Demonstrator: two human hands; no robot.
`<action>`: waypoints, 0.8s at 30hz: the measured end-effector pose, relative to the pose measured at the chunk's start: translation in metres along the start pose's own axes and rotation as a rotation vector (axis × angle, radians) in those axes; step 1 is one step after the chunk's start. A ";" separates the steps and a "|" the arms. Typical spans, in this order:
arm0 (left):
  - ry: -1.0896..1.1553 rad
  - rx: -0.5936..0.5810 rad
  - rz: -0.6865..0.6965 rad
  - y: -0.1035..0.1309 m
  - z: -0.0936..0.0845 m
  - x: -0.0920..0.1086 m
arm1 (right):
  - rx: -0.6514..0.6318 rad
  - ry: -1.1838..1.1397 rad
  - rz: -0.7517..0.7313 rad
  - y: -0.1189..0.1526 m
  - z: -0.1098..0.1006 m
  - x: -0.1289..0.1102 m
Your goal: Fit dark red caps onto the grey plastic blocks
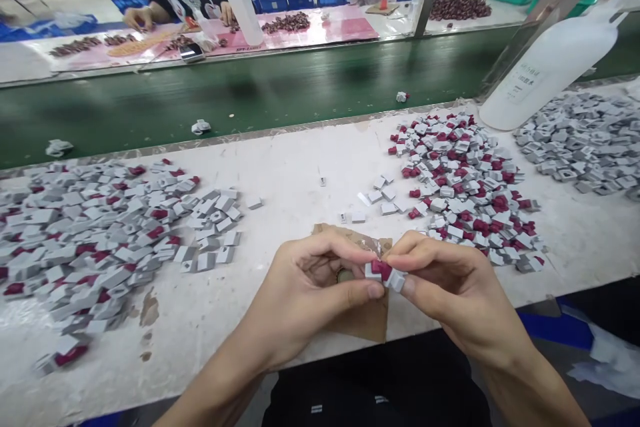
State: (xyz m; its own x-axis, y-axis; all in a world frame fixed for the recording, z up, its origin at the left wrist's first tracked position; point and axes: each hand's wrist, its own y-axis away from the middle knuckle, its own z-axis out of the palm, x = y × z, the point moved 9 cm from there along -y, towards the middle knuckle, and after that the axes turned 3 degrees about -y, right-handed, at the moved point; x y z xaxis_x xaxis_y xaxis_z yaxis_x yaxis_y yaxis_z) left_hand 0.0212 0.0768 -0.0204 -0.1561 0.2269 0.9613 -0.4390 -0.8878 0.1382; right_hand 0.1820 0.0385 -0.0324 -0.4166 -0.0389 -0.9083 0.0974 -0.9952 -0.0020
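Between my two hands is a small grey-and-maroon plastic part, its maroon piece in the middle and grey blocks at either side. My left hand pinches its left end with thumb and forefinger. On the right end, the fingertips and thumb of my right hand are closed. Below them a piece of brown cardboard lies on the table, with a small round thing on it partly hidden by my left hand. Just beyond my hands sit several loose grey blocks.
Heaps of grey and maroon parts lie at left and right. A large white bottle stands behind the right heap, beside more grey blocks. Across a green conveyor belt, other people work at a pink-topped table.
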 end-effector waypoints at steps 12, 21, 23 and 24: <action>-0.678 0.032 0.154 -0.066 -0.040 0.049 | 0.180 0.950 -0.105 -0.067 -0.042 -0.057; -0.685 0.620 0.001 -0.193 -0.168 0.071 | 0.281 1.466 -0.060 -0.292 -0.077 -0.079; -0.689 0.647 0.001 -0.215 -0.182 0.070 | 0.223 1.506 -0.016 -0.327 -0.075 -0.067; -0.692 0.653 -0.003 -0.224 -0.188 0.068 | 0.197 1.516 0.002 -0.339 -0.073 -0.062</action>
State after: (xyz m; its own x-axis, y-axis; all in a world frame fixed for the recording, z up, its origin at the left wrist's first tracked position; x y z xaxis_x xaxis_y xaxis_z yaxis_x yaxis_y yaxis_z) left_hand -0.0572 0.3665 -0.0303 0.4948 0.1278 0.8596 0.1752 -0.9835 0.0454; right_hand 0.2406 0.3844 -0.0061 0.8833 -0.0367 -0.4674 -0.0717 -0.9958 -0.0573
